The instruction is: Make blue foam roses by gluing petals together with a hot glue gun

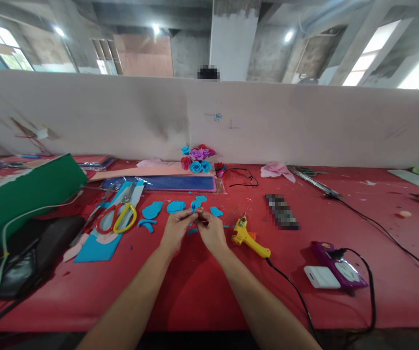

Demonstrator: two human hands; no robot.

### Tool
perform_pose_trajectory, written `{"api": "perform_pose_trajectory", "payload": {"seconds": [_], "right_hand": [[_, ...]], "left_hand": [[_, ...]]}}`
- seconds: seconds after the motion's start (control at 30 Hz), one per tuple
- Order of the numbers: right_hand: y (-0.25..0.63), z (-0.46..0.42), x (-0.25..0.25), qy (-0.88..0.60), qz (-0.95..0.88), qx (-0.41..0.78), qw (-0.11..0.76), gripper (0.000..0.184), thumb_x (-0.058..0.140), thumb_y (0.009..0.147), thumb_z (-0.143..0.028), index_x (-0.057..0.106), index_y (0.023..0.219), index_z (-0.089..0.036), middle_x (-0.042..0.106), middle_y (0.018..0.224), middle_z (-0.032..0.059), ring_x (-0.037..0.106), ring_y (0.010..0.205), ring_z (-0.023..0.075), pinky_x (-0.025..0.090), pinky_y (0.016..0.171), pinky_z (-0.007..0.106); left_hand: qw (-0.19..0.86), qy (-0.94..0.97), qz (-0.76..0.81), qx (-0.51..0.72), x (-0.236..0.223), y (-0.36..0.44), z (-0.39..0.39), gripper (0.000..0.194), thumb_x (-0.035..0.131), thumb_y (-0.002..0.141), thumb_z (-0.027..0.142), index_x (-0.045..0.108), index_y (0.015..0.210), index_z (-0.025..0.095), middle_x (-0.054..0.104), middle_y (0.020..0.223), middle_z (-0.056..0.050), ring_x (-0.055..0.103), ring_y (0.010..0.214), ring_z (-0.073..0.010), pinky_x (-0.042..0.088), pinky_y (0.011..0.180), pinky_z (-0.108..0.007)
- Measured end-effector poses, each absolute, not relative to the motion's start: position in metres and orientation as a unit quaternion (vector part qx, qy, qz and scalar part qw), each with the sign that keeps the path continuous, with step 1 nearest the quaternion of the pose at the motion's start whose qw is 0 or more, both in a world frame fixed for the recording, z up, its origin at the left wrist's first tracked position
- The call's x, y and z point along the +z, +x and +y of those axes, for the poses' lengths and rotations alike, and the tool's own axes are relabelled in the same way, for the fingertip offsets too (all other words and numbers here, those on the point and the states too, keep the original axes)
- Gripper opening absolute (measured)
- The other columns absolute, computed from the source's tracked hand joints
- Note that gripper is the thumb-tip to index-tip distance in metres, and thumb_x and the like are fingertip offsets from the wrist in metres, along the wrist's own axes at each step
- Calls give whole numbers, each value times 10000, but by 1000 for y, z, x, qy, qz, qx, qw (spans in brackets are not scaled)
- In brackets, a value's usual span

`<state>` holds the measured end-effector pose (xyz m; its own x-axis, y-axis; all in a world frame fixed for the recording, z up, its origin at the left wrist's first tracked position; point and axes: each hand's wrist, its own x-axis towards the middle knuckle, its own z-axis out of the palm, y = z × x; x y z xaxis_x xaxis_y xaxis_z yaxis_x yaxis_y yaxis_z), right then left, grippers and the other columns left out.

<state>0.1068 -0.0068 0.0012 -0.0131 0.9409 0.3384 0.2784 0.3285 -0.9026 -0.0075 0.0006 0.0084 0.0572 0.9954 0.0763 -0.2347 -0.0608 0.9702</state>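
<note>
One bud (194, 206) tops left grip (176, 227) and right grip (212, 233).

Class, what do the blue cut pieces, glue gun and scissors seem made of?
Blue cut pieces: perhaps matte paper or thin foam; flat, crisp-edged.
Glue gun: likely plastic; smooth, evenly yellow.
Scissors: smooth, brightly coloured handles look plastic; greyish blades suggest metal.
</note>
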Motion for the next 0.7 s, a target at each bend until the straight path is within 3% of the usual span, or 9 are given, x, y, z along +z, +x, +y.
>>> {"api": "perform_pose_trajectory", "payload": {"seconds": [0.37,0.7], "right_hand": [[108,-7,3,-504,-643,309,487,209,528,806,-214,724,876,-196,738,817,39,660,735,184,495,691,280],[109,-9,6,-508,-639,309,488,228,520,796,-208,718,909,-205,739,891,56,670,782,208,500,686,291]], "left_hand": [[538,491,402,555,4,-8,1,294,720,668,357,751,908,189,740,956,-73,653,965,-256,439,943,-398],[536,499,399,552,6,-7,0,228,695,686,315,755,871,197,742,941,-59,652,931,-228,444,935,-380]]}}
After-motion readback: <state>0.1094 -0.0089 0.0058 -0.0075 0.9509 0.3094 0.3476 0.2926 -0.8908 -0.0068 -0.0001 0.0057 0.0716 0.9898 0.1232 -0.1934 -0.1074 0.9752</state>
